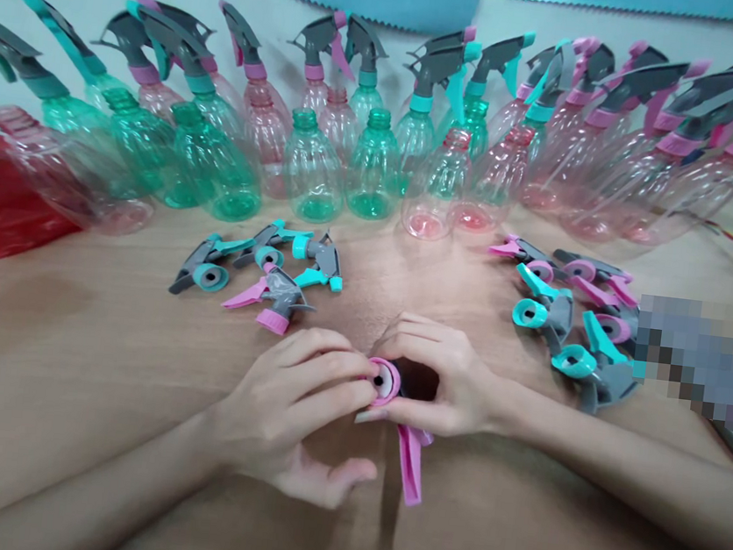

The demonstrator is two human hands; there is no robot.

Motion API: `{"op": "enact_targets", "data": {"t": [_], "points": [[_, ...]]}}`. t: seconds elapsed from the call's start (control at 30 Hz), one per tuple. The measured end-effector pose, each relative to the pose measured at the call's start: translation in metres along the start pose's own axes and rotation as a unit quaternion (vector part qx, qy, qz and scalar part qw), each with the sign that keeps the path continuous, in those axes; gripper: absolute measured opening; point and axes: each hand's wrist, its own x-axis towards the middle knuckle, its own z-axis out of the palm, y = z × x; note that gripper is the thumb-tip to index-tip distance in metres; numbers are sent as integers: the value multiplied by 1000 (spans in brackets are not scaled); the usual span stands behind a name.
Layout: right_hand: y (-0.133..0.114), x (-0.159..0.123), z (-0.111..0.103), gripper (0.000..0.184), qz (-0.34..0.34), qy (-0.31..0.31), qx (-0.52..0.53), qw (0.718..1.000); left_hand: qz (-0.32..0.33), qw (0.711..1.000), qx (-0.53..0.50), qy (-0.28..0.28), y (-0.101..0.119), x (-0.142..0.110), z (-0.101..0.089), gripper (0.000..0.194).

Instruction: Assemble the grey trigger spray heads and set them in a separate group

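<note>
A pink-and-grey trigger spray head (409, 464) is between my hands above the table, its pink screw collar (386, 383) facing me and its pink trigger pointing down. My right hand (438, 376) curls around it, thumb below the collar and fingers above; part of the grey body is hidden. My left hand (298, 408) touches the collar's left side with its fingertips. Its fingers are stretched out and the thumb stands apart, below. Nearest beyond the left hand lies another pink-and-grey spray head (281, 299).
Loose teal-and-grey spray heads (211, 275) lie to the left, and mixed pink and teal ones (575, 361) to the right. Open green (373, 174) and pink bottles (439, 186) stand behind, with capped spray bottles (419, 131) along the wall. A red item (3, 207) lies far left.
</note>
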Motion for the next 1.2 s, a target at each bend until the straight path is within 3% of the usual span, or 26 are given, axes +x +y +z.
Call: {"op": "enact_targets", "data": {"t": [0.27, 0.77, 0.97, 1.2], "points": [[1, 0, 1, 33, -11, -7, 2, 1000, -19, 1000, -18, -11, 3, 2, -1, 48], [0, -1, -1, 28, -7, -22, 4, 1000, -8, 1000, 17, -15, 7, 7, 2, 50], [1, -1, 0, 30, -14, -23, 6, 1000, -14, 996, 83, -12, 9, 5, 1, 48], [1, -2, -1, 29, -10, -36, 4, 999, -39, 984, 171, 35, 11, 6, -4, 43]]}}
